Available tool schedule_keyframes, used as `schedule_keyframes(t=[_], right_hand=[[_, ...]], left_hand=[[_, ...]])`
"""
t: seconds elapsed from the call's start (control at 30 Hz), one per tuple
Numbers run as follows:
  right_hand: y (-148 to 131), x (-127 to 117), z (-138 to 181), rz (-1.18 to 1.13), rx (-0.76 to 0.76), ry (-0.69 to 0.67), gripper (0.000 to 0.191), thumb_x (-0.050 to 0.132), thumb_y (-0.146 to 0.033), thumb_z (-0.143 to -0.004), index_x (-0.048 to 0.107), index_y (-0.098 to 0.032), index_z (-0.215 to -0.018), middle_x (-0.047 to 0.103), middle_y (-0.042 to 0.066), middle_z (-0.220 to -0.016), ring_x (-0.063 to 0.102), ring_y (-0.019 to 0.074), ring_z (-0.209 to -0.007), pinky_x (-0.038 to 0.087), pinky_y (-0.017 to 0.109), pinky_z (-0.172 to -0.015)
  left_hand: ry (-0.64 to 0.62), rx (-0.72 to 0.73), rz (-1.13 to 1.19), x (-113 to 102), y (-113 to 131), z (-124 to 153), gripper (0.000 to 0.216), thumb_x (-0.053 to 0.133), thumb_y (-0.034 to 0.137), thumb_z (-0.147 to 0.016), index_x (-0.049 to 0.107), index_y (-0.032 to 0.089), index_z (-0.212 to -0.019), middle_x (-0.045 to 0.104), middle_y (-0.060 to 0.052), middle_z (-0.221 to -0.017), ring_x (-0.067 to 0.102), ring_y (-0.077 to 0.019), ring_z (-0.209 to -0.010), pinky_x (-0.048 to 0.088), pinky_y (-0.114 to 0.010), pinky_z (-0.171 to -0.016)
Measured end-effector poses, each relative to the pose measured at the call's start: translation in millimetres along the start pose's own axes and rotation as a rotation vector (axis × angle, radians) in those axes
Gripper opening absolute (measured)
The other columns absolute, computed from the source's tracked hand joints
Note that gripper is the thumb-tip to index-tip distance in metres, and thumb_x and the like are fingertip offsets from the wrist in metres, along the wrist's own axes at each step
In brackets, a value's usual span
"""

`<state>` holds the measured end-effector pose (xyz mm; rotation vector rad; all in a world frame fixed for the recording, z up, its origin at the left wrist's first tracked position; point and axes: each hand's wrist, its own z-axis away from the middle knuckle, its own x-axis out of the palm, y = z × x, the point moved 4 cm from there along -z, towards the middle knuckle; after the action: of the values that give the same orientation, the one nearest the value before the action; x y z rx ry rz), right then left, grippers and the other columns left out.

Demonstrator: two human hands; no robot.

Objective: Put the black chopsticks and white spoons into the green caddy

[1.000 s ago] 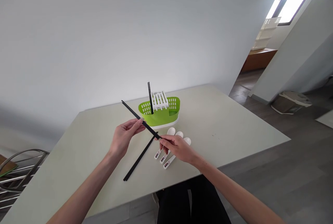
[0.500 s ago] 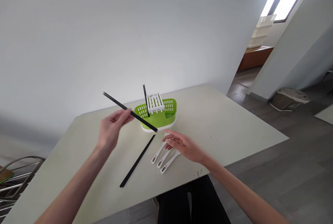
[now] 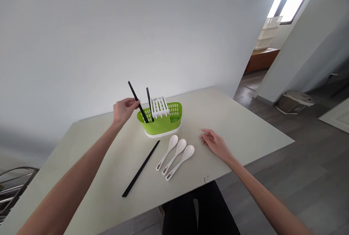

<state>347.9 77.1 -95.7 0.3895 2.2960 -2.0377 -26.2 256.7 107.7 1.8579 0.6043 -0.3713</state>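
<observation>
My left hand (image 3: pixel 125 110) is closed on a pair of black chopsticks (image 3: pixel 133 91), whose lower ends are inside the left part of the green utensil basket (image 3: pixel 159 127). Another black pair (image 3: pixel 148 96) stands in the basket just to the right. A white slatted piece (image 3: pixel 160 107) sits across the basket's middle. In front of it, a further black chopstick pair (image 3: pixel 141 168) lies slanted on the table, with three white spoons (image 3: pixel 180 147) side by side to its right. My right hand (image 3: pixel 215 143) rests by the table's right side with loosely curled fingers, holding nothing.
The pale table (image 3: pixel 223 116) stands against a white wall (image 3: pixel 109 38). A metal-framed rack or chair (image 3: pixel 16 187) is at the lower left. On the floor to the right is a lidded bin (image 3: pixel 293 102).
My left hand has tilted its chopsticks steeper and lowered their ends into the basket. My right hand has moved right, away from the spoons, which now show fully.
</observation>
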Motion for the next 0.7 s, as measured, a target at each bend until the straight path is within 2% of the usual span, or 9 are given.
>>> schedule_keyframes(t=[0.17,0.33,0.5,0.6,0.7], right_hand=[[8,2,0,-0.011,-0.015,0.0,0.048,0.056,-0.059,-0.099,0.06,-0.021,-0.129,0.074,0.006,-0.097,0.069,0.0182,-0.076,0.057,0.036,-0.076],[7,0,0,-0.024,-0.003,0.005,0.045,0.057,-0.057,-0.1,0.061,-0.022,-0.127,0.074,0.006,-0.096,0.069,0.018,-0.075,0.056,0.035,-0.072],[7,0,1,-0.021,0.0,0.009,0.045,0.058,-0.058,-0.099,0.062,-0.021,-0.125,0.074,0.006,-0.095,0.068,0.018,-0.074,0.057,0.035,-0.072],[9,0,1,-0.021,-0.003,0.008,0.046,0.058,-0.058,-0.099,0.062,-0.021,-0.125,0.074,0.006,-0.095,0.069,0.0182,-0.075,0.057,0.035,-0.072],[10,-1,1,-0.017,-0.003,0.012,0.046,0.058,-0.058,-0.099,0.062,-0.021,-0.125,0.074,0.006,-0.095,0.069,0.0178,-0.074,0.056,0.034,-0.072]], left_hand=[[-0.091,-0.045,-0.142,21,-23,-8,0.039,0.085,0.048,-0.072,0.08,0.018,-0.095,0.083,-0.01,-0.097,0.079,-0.0278,-0.095,0.061,-0.036,-0.09],[-0.13,0.007,-0.243,33,-25,-8,0.04,0.08,0.055,-0.076,0.082,0.02,-0.095,0.083,-0.009,-0.099,0.076,-0.028,-0.093,0.058,-0.036,-0.087],[-0.107,0.111,-0.316,39,-21,-8,0.039,0.074,0.056,-0.082,0.081,0.02,-0.094,0.078,-0.011,-0.11,0.072,-0.0264,-0.093,0.055,-0.037,-0.088],[-0.1,0.14,-0.314,37,-21,-3,0.042,0.069,0.055,-0.086,0.079,0.02,-0.106,0.075,-0.011,-0.111,0.069,-0.0234,-0.092,0.054,-0.036,-0.089],[0.045,0.137,-0.251,24,-23,17,0.045,0.061,0.053,-0.093,0.072,0.019,-0.12,0.07,-0.011,-0.112,0.066,-0.0201,-0.091,0.054,-0.033,-0.086]])
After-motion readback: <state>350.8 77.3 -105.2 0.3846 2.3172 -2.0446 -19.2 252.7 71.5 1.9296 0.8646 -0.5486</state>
